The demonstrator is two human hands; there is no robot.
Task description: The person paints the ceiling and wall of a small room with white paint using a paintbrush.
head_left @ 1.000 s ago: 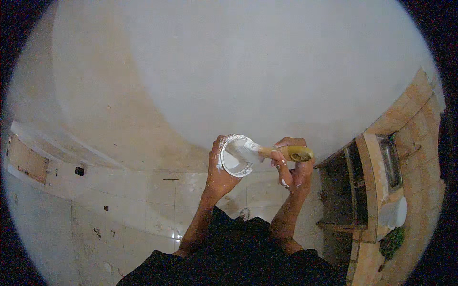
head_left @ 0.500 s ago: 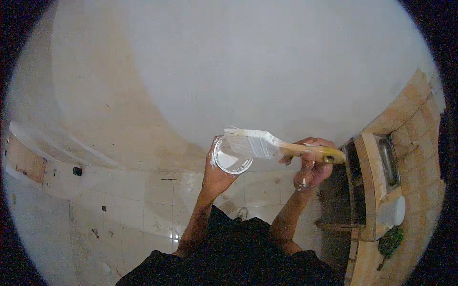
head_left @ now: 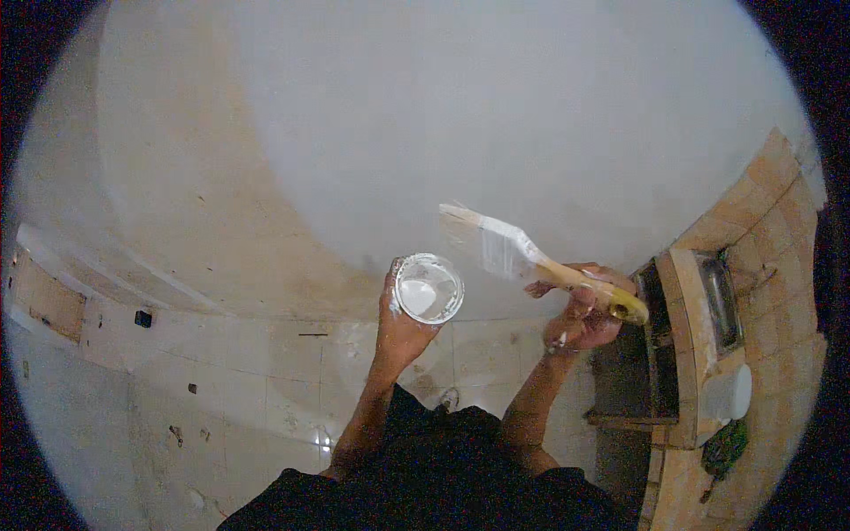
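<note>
- Nearest to me is the wearer's dark shirt [head_left: 443, 496], with both forearms reaching out past it
- I see the left hand [head_left: 400, 334] wrapped around the side of a round tub [head_left: 459, 296], its palm toward me and most of its fingers hidden behind
- The tub's open mouth faces me, its rim is smeared white, and I make out white paint [head_left: 418, 292] inside
- I see the right hand [head_left: 586, 327] pinching the yellowish handle of a broad paintbrush [head_left: 509, 248] between thumb and fingers, with white smears on the skin
- The brush slants up and leftward, apart from the tub, its bristles whitened; I cannot tell whether they touch the wall
- Lower down I find a shoe [head_left: 452, 396] on the pale, stained tiled floor [head_left: 297, 367]
- To my right a tan counter [head_left: 683, 274] bears a metal basin [head_left: 737, 327], a white container [head_left: 729, 392] and a green bundle [head_left: 726, 445]
- Beyond the hands I face a wall [head_left: 496, 106], whitish in the middle and beige toward the left
</note>
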